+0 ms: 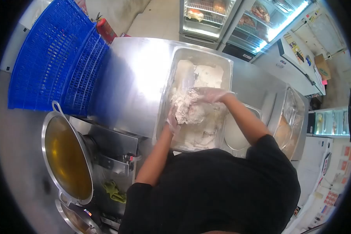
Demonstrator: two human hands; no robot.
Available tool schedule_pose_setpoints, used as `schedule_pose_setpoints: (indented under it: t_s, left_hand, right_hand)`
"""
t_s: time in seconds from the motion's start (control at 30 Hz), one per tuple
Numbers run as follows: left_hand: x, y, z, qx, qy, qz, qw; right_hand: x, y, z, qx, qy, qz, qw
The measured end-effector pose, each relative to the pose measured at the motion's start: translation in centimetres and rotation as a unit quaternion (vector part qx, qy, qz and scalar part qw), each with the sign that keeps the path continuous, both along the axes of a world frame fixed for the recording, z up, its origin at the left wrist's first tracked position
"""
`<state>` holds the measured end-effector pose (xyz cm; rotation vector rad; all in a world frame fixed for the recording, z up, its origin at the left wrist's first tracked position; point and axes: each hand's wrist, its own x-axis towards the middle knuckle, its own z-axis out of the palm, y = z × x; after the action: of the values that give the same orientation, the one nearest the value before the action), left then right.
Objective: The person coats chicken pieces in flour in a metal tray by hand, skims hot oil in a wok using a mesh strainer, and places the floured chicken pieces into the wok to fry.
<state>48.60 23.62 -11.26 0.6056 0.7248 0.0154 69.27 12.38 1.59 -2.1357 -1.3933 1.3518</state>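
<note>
A deep metal tray [229, 74] on the steel counter holds white flour [209, 76]. Over its middle, flour-coated pieces [185, 105] sit between my two hands. My left hand [172, 119], in a clear glove, is at the pieces' lower left side, by the tray's left wall. From the right, my right hand [204, 94], also gloved, reaches across to the top of the pieces. Flour and blur hide the fingertips of both hands, so I cannot make out how firmly either one holds the pieces.
Blue baskets [46, 58] stand at the left, above a wide pan of yellow oil [66, 158]. Right of the tray are a round container of pale liquid [236, 134] and a clear-walled tub [290, 117]. A green cloth [114, 191] lies lower left.
</note>
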Motion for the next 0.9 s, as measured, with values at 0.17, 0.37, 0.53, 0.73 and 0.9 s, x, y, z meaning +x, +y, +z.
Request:
schedule_pose_setpoints:
  t_s: [0.17, 0.37, 0.53, 0.73, 0.9]
  left_hand:
    - [-1.6, 1.2, -7.2, 0.2, 0.34, -0.077, 0.916]
    - [-3.6, -0.6, -5.4, 0.306, 0.411, -0.143, 0.847]
    - [-2.5, -1.1, -2.2, 0.157, 0.331, -0.084, 0.927]
    - [-0.4, -0.9, -1.2, -0.161, 0.111, -0.017, 0.981]
    - [0.4, 0.4, 4.3, -0.117, 0.153, -0.043, 0.98]
  right_hand:
    - [2.7, -1.5, 0.8, 0.059, -0.016, -0.087, 0.994]
    - [8.4, 0.4, -11.0, -0.178, -0.121, -0.2, 0.956]
    - [4.0, 0.0, -15.0, -0.13, 0.06, -0.278, 0.95]
    - [-2.0, -2.6, -13.7, -0.08, 0.232, -0.334, 0.91]
    - [-2.0, -7.3, -19.9, 0.18, -0.001, -0.16, 0.971]
